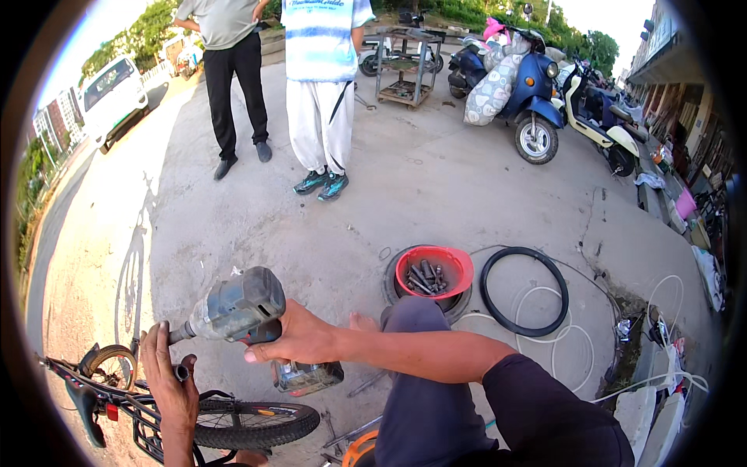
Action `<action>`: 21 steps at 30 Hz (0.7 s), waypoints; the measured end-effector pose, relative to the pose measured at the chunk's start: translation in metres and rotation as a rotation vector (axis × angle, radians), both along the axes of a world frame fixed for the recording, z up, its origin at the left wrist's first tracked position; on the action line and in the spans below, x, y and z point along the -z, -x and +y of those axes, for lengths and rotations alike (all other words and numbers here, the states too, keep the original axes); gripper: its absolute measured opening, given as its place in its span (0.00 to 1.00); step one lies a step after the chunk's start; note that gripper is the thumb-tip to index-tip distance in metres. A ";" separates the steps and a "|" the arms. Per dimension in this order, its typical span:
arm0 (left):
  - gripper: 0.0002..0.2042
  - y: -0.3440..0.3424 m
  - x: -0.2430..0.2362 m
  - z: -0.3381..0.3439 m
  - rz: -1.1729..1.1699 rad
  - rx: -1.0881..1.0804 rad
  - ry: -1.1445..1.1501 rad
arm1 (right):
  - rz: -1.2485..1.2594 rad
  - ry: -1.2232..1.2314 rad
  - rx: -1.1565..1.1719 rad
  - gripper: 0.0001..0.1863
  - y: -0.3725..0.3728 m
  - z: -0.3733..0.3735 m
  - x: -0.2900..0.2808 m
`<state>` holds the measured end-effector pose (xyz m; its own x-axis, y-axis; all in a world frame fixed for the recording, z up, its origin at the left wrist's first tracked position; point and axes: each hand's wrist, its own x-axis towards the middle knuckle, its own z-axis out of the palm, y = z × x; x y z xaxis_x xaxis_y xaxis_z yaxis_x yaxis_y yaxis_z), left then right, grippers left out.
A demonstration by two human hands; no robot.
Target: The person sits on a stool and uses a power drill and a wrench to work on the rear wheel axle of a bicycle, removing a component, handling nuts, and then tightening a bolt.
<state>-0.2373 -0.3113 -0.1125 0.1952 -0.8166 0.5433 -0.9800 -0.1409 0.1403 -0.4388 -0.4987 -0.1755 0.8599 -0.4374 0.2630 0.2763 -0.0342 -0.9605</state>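
Note:
My right hand (299,336) is wrapped around the handle of a worn cordless impact wrench (247,300), its nose pointing left. My left hand (173,393) is at the wrench's nose, its fingertips close to a dark socket (182,332) at the tip. Between the thumb and palm of that hand sits another small metal socket (182,373). Below lies a black bicycle (148,424) on its side, its knobby rear wheel (257,426) under the wrench. My fingers hide part of the frame.
An upturned red hard hat (464,268) holding several metal sockets (425,279) rests on a small tyre. Right of it lie a black tyre (487,292) and pale hose. Tools lie near my feet. Two people (319,101) stand ahead; scooters (537,101) and a metal cart (405,70) are farther back.

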 end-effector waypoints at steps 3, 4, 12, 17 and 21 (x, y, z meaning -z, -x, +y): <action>0.19 0.003 -0.011 -0.008 -0.144 0.093 -0.043 | -0.092 -0.179 -0.078 0.20 -0.002 0.019 0.010; 0.18 0.003 -0.008 -0.006 -0.070 0.090 -0.112 | -0.147 -0.074 0.020 0.15 -0.011 0.025 0.018; 0.16 -0.019 -0.014 -0.014 -0.256 0.125 -0.180 | 0.127 -0.283 -0.063 0.09 -0.003 0.022 -0.004; 0.08 -0.075 -0.021 -0.004 -0.105 -0.160 -0.235 | -0.195 -0.596 0.099 0.06 0.004 0.010 -0.037; 0.07 -0.067 -0.042 -0.025 0.111 -0.226 -0.138 | -0.206 -0.747 0.233 0.06 -0.007 -0.006 -0.037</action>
<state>-0.1705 -0.3360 -0.0704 0.4328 -0.8100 0.3956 -0.9013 -0.3793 0.2092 -0.4316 -0.5051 -0.1388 0.6914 -0.7220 -0.0260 0.5150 0.5178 -0.6832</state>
